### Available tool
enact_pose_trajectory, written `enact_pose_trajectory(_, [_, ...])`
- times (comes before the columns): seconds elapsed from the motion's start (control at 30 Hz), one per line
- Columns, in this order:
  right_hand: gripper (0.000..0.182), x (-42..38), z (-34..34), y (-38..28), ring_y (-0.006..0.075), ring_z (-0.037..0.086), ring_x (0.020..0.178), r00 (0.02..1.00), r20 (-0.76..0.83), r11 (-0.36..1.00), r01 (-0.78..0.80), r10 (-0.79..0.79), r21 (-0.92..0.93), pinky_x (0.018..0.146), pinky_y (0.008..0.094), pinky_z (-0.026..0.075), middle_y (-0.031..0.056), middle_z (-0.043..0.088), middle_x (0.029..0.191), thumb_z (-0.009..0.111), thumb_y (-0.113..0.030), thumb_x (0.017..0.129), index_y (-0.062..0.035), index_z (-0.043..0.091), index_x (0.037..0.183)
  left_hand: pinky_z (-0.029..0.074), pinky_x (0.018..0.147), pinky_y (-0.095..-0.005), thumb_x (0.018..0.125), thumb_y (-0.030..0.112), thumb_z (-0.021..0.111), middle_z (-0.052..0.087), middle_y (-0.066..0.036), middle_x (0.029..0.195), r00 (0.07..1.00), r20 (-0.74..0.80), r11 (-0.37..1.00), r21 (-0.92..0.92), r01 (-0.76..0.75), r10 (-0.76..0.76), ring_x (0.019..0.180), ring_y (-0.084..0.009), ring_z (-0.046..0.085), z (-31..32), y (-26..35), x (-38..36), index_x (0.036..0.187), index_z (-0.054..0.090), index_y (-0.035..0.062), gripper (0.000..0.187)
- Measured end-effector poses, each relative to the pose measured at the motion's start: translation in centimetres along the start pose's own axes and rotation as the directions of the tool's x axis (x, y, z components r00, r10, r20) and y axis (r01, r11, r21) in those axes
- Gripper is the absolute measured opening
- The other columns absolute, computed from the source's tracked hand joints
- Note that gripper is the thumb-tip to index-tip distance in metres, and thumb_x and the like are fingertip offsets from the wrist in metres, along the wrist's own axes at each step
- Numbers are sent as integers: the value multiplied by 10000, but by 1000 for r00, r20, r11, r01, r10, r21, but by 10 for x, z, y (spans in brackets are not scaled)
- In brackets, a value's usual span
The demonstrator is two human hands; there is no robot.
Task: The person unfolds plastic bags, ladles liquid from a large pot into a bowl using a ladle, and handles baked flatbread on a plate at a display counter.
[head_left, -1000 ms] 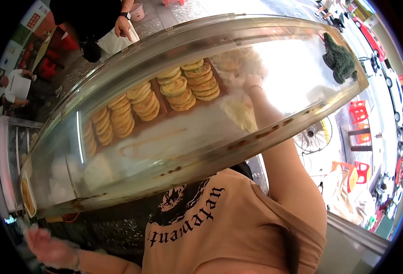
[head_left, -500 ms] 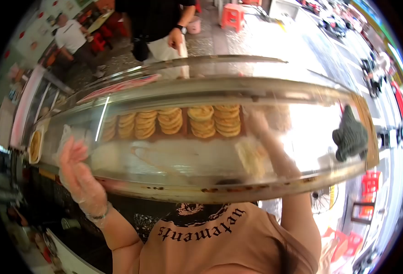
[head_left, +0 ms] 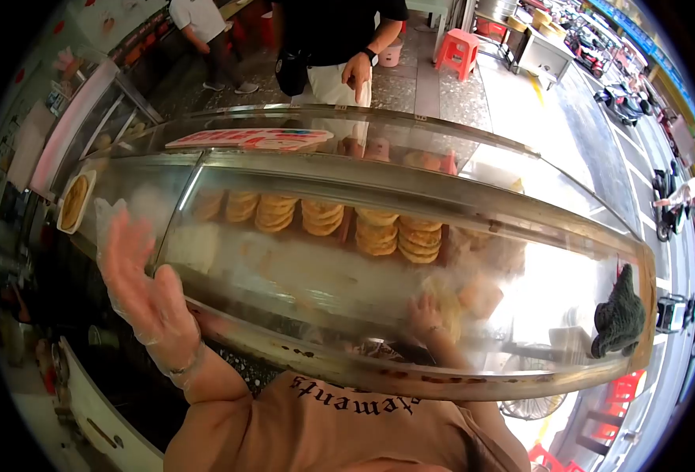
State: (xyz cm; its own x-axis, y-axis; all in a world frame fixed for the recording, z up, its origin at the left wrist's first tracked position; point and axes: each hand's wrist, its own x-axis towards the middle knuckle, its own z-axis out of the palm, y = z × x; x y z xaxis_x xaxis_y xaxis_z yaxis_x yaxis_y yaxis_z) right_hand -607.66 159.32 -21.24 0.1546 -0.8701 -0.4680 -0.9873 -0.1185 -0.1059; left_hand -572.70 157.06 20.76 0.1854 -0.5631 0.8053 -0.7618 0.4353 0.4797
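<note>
My left hand [head_left: 147,291], in a clear plastic glove, is raised at the left in front of the glass case. Its fingers are spread, with nothing in them. Through the glass of the case [head_left: 284,346], my right hand [head_left: 426,316] shows beside a pale yellowish packet [head_left: 445,303]; glare and blur hide whether its fingers grip the packet. An orange-tan item [head_left: 480,297] lies to the right of it. Stacks of round golden flatbreads [head_left: 420,240] stand along the far side inside the case.
A dark cloth [head_left: 621,315] hangs at the case's right end. An oval tray [head_left: 73,203] sits at its left end. Beyond the case stands a person in black [head_left: 328,35]; another person [head_left: 198,23] is farther left. A red stool [head_left: 458,52] stands behind.
My right hand has drawn back from the far side of the case to beside the packet. My left hand stays raised and open. The view has shifted, with the case now lower and tilted.
</note>
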Motion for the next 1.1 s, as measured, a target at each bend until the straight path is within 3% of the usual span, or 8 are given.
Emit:
enact_pose_trajectory(0.37, [989, -8, -28, -12, 381, 60, 1422, 991, 120, 994, -64, 52, 93, 1108, 527, 200, 207, 23, 1541, 744, -356, 738, -200, 125, 1493, 265, 1081, -491, 860, 114, 497, 324, -203, 1434, 995, 15, 992, 73, -100, 99, 1332, -338, 323, -2, -5, 1, 1385, 280, -50, 591])
enact_pose_trajectory(0.67, [942, -11, -36, -17, 405, 44, 1417, 985, 164, 997, -61, 52, 48, 1089, 556, 228, 234, 9, 1531, 707, -309, 758, -178, 125, 1487, 241, 1104, -487, 917, 165, 472, 317, -170, 1451, 990, 51, 983, 124, -135, 130, 1354, -320, 299, -3, -4, 1, 1399, 286, -20, 549])
enact_pose_trajectory(0.73, [741, 13, 53, 8, 422, 208, 1367, 975, -218, 993, 10, -36, -116, 1042, 545, 306, 266, 148, 1495, 636, -289, 804, -141, 281, 1437, 244, 1108, -479, 919, 144, 462, 320, -171, 1448, 992, 49, 987, 108, -120, 115, 1352, -320, 302, -5, -5, 1, 1396, 288, -22, 534])
enact_pose_trajectory(0.83, [403, 43, 44, 26, 390, 475, 1112, 983, -170, 998, 70, -70, -3, 916, 489, 402, 263, 405, 1344, 559, -235, 833, -110, 547, 1215, 271, 1110, -452, 930, 131, 448, 347, -177, 1426, 985, 83, 981, 117, -158, 149, 1335, -312, 330, -1, -8, 2, 1376, 306, -39, 497])
enact_pose_trajectory(0.87, [352, 13, -25, 3, 352, 389, 1252, 922, -350, 972, -90, 164, 219, 1028, 469, 343, 168, 417, 1365, 532, -301, 863, -122, 581, 1162, 281, 1108, -450, 934, 137, 450, 357, -178, 1419, 985, 86, 977, 140, -163, 152, 1330, -308, 339, -1, -7, 1, 1370, 310, -45, 493])
enact_pose_trajectory(0.93, [382, 13, -53, 15, 373, 303, 1323, 734, -672, 995, -81, 99, 59, 1071, 475, 294, 180, 305, 1449, 563, -319, 850, -187, 573, 1208, 299, 1100, -447, 943, 158, 453, 378, -174, 1405, 985, 92, 975, 155, -158, 145, 1318, -303, 357, 1, -6, 1, 1358, 327, -53, 482])
enact_pose_trajectory(1.03, [390, 30, -82, 32, 359, 202, 1378, 892, -329, 940, -340, 310, -37, 1106, 477, 232, 170, 161, 1515, 573, -332, 856, -254, 562, 1238, 309, 1098, -439, 947, 177, 455, 397, -167, 1393, 996, 51, 987, 140, -83, 76, 1307, -293, 373, 9, 3, 1, 1339, 365, -55, 464])
enact_pose_trajectory(1.1, [389, 62, -50, 65, 346, 293, 1331, 867, -391, 934, -355, 308, -50, 1083, 465, 279, 184, 251, 1477, 577, -335, 854, -234, 570, 1230, 314, 1095, -436, 947, 178, 454, 404, -165, 1389, 998, 35, 987, 151, -52, 48, 1303, -289, 380, 8, 2, 2, 1336, 373, -55, 460])
